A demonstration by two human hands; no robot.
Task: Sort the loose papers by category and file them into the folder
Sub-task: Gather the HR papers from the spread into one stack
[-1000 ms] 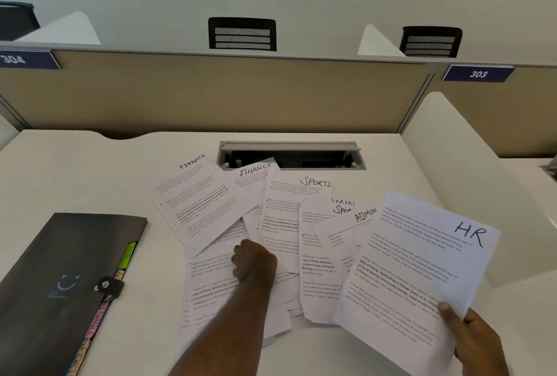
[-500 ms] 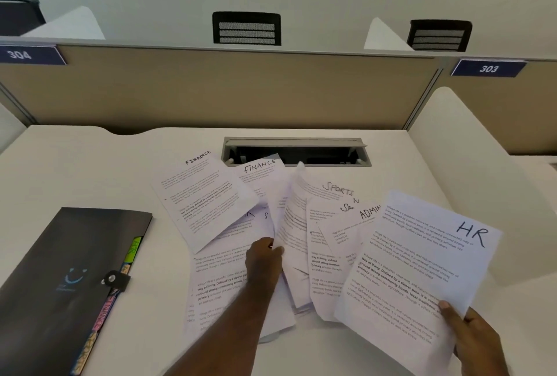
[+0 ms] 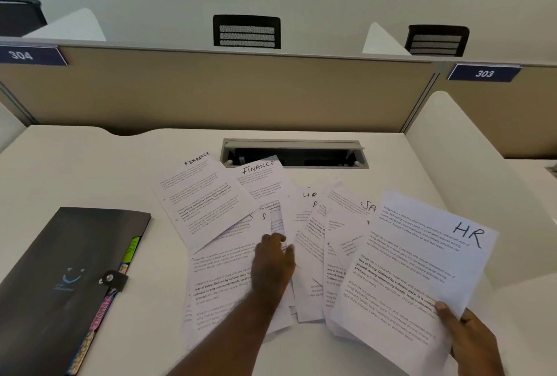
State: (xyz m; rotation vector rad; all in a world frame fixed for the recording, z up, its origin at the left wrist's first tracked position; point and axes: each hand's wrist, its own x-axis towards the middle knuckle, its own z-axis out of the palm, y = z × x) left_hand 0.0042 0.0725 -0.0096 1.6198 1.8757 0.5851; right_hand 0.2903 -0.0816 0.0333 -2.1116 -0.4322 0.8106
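Loose printed papers (image 3: 313, 243) lie fanned over the middle of the white desk (image 3: 90, 173), with handwritten headings. Two marked FINANCE (image 3: 205, 201) sit at the back left. My left hand (image 3: 272, 261) reaches into the spread, its fingers on the sheets; I cannot tell whether it pinches one. My right hand (image 3: 470, 342) pinches the lower corner of a sheet marked HR (image 3: 419, 261), held above the right side of the pile. A black folder (image 3: 60, 279) with coloured tabs lies shut at the left.
A grey cable slot (image 3: 294, 154) is set into the desk behind the papers. A tan partition (image 3: 211, 92) runs along the back and a white divider (image 3: 470, 183) stands at the right. Bare desk surface lies between the folder and the papers.
My left hand has pushed sheets to the right within the spread, covering the SPORTS and ADMIN headings and uncovering others. The HR sheet stays in my right hand.
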